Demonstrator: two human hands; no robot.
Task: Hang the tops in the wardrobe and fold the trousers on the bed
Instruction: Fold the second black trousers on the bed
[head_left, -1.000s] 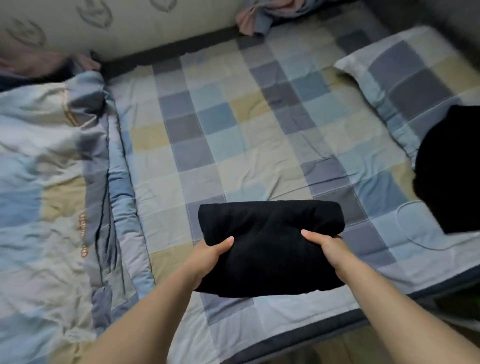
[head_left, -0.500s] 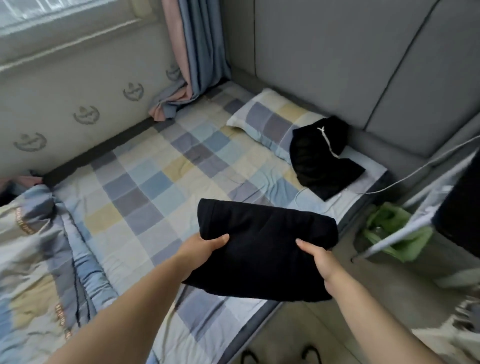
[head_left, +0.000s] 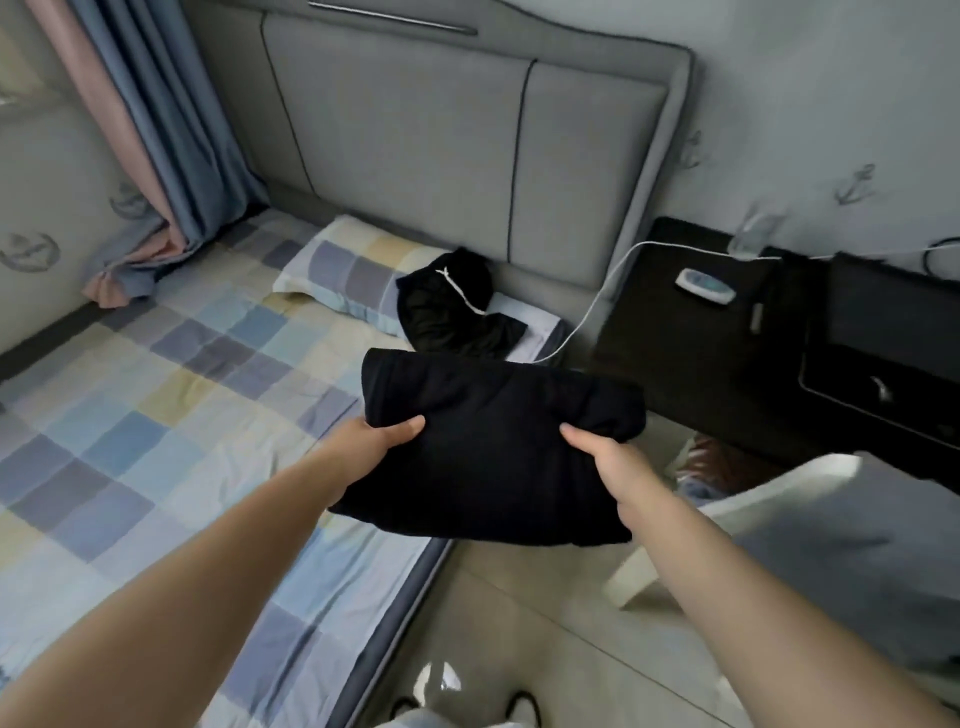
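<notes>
Checked bed (head_left: 156, 374) at left w/ grey padded headboard (head_left: 457, 135) behind, dark nightstand (head_left: 691, 332) to its right. Checked pillow (head_left: 348, 275) by headboard, black garment w/ white drawstring (head_left: 452, 312) lying on its right end. Folded black trousers (head_left: 493, 447) held up over bed's edge, off the sheet. Left hand (head_left: 374, 441) gripping left side, thumb on top; right hand (head_left: 613, 457) gripping right side, thumb on top. Remote (head_left: 705, 285) on nightstand.

Black trousers (head_left: 493, 447); pastel-checked bedsheet (head_left: 156, 415); grey headboard (head_left: 415, 145).
</notes>
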